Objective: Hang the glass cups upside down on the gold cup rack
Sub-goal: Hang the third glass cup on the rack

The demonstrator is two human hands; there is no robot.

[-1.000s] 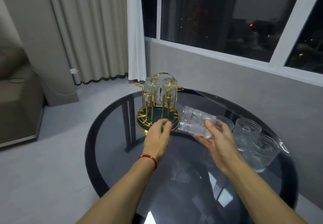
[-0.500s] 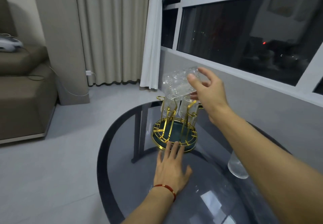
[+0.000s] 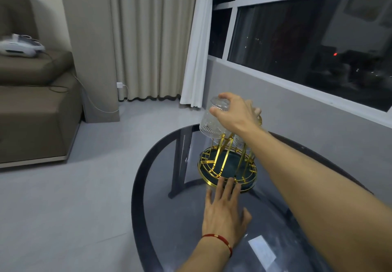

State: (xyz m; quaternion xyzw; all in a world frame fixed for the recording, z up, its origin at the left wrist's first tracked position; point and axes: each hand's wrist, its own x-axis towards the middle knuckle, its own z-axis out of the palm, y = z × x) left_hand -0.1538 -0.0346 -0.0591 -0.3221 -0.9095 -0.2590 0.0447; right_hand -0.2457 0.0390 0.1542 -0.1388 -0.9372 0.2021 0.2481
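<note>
Glass cup [image 3: 214, 121], sideways above the gold cup rack [image 3: 228, 165] a moment ago, now hangs mouth-down over a prong in my right hand [image 3: 237, 114] grip, while my left hand [image 3: 224, 210] rests flat and empty-palmed on the worktop [image 3: 169, 218], so seating comes next.

Sofa [image 3: 31, 106], curtains [image 3: 148, 38] (perhaps a vacuum [image 3: 21, 45]).

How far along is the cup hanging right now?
At least one cup already hangs on the gold rack. The right hand holds another glass cup inverted over a peg; the left hand touches the base. Any remaining cups are out of view.
</note>
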